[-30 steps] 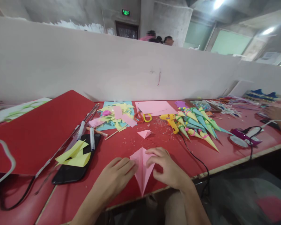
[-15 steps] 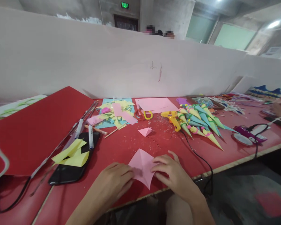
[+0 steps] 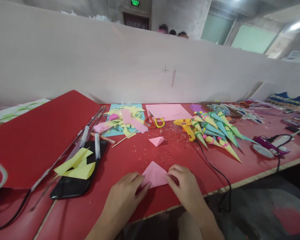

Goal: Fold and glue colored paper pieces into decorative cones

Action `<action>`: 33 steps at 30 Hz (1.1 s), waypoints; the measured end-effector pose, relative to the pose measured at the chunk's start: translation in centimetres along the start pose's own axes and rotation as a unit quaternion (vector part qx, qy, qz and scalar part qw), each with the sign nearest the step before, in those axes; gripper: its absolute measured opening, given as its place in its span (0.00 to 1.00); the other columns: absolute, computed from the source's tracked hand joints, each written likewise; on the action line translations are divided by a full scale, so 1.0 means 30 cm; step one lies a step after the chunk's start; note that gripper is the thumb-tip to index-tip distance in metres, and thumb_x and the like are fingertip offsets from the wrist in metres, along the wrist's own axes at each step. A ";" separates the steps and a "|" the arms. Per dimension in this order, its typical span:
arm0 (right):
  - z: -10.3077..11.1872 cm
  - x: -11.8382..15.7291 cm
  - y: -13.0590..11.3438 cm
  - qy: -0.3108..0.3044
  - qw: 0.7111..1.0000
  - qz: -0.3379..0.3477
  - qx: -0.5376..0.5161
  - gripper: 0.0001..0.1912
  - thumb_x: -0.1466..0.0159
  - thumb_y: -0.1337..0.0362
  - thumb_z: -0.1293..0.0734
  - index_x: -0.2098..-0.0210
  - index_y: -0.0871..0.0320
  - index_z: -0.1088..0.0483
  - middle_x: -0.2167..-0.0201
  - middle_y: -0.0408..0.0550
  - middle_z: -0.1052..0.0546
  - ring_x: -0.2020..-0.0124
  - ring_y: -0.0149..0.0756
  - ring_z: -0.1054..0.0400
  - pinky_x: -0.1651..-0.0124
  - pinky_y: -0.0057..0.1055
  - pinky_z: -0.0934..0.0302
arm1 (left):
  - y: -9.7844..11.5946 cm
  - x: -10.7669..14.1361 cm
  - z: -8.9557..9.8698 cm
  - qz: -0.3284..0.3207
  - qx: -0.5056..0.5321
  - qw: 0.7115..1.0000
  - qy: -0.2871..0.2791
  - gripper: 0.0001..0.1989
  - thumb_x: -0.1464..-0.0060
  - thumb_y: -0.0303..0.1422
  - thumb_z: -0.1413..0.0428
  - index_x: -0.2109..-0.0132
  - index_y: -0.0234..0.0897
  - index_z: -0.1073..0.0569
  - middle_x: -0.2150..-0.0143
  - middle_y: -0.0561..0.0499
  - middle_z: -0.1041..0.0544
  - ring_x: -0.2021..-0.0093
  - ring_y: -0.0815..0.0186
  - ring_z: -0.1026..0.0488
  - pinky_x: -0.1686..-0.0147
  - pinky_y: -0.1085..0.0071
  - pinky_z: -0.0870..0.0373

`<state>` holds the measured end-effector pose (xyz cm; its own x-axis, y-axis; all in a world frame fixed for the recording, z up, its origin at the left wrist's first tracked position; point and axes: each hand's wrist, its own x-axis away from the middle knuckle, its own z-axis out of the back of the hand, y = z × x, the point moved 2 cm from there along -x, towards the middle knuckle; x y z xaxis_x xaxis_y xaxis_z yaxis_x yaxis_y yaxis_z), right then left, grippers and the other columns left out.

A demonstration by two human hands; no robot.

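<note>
A pink sheet of paper [image 3: 155, 175], doubled into a triangle with its point facing away, lies near the table's front edge. My left hand [image 3: 127, 190] pinches its left corner, the thumb along the lower edge. At the right corner, my right hand [image 3: 181, 181] grips the paper between thumb and fingers. Just beyond it rests a smaller folded pink paper piece [image 3: 156, 141]. Scissors with red and yellow handles [image 3: 160, 122] lie farther back, partly by pink sheets [image 3: 167, 111].
A yellow glue gun [image 3: 186, 128] and several paper cones [image 3: 222, 133] lie to the right, the gun's black cord trailing over the front edge. On the left are a black phone [image 3: 72, 186], yellow paper strips [image 3: 76, 165] and a marker [image 3: 97, 146]. A white partition [image 3: 115, 66] stands behind.
The pink paper was spread out as a creased square; now it is folded over into a triangle. Both hands have kept hold of its sides. The view has shifted slightly.
</note>
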<state>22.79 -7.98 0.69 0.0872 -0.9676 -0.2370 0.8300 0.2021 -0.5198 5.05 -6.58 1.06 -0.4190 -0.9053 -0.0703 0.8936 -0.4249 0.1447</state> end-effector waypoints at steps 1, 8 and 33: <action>-0.007 -0.002 -0.003 0.001 1.000 -0.013 0.013 0.11 0.40 0.66 0.39 0.78 0.59 0.33 0.76 0.43 0.30 0.72 0.31 0.37 0.68 0.26 0.49 | 0.004 -0.002 0.002 0.017 -0.008 1.000 -0.005 0.13 0.44 0.39 0.54 0.70 0.38 0.29 0.71 0.50 0.26 0.69 0.63 0.28 0.75 0.71 0.36; -0.026 -0.008 -0.039 0.002 0.991 -0.051 0.127 0.08 0.41 0.68 0.38 0.77 0.59 0.33 0.74 0.45 0.31 0.71 0.33 0.37 0.70 0.27 0.50 | 0.020 -0.017 0.013 0.082 -0.034 0.994 -0.059 0.12 0.42 0.37 0.57 0.66 0.39 0.31 0.67 0.50 0.26 0.65 0.60 0.28 0.73 0.70 0.38; -0.072 -0.026 -0.063 0.026 0.963 -0.059 0.260 0.09 0.38 0.70 0.43 0.70 0.60 0.33 0.69 0.53 0.31 0.66 0.43 0.36 0.66 0.36 0.45 | -0.014 -0.038 0.005 0.018 -0.004 0.998 -0.053 0.14 0.41 0.34 0.60 0.63 0.37 0.31 0.66 0.49 0.27 0.65 0.63 0.29 0.66 0.68 0.36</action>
<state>19.96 -7.28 0.08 -0.0418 -0.9677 -0.2488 0.9974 -0.0258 -0.0672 5.14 -5.37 1.24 -0.4017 -0.9149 0.0403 0.9092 -0.3932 0.1369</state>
